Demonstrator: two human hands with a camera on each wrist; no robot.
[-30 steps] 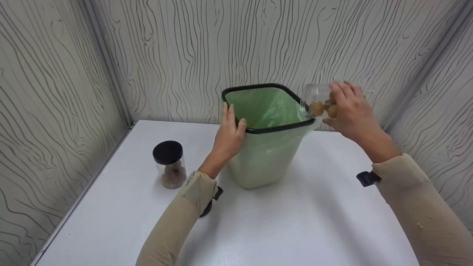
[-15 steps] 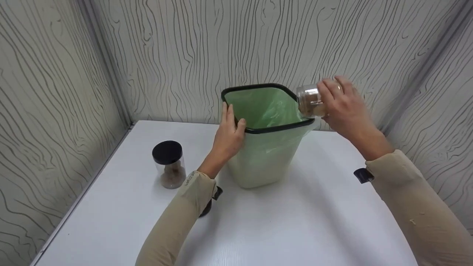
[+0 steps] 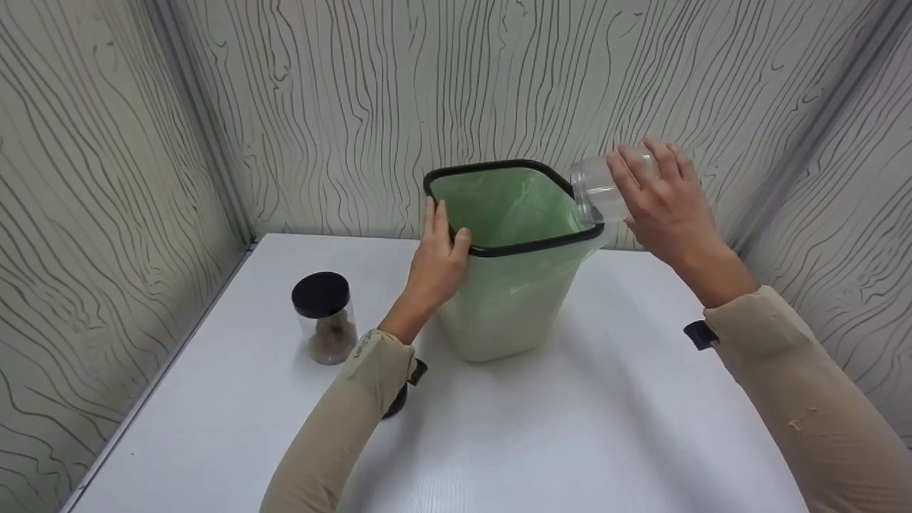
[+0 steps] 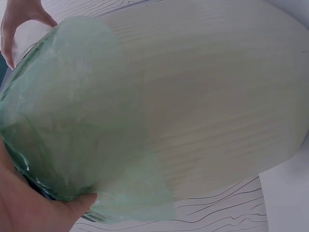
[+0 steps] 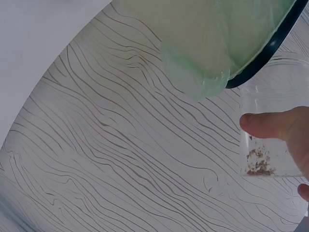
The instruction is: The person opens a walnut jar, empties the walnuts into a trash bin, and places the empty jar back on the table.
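A trash can (image 3: 509, 306) with a black rim and a green bag lining stands on the white table. My left hand (image 3: 438, 267) holds its left near corner, fingers along the rim and thumb on the near side. In my right hand (image 3: 670, 203) is a clear jar (image 3: 598, 187), tipped on its side with its mouth over the can's right rim. Brown crumbs (image 5: 260, 163) cling inside near the jar's base in the right wrist view. The can's bottom inside is hidden.
A second clear jar (image 3: 332, 335) with a black lid (image 3: 321, 293) and brown contents stands at the left. A dark round-edged thing (image 3: 397, 402) lies partly hidden behind the left sleeve. Patterned panels (image 3: 356, 107) enclose the table (image 3: 499, 442).
My right hand has moved left and slightly up, tipping the jar toward the can. The round brown things seen in the jar earlier are gone from it. The left hand stays put.
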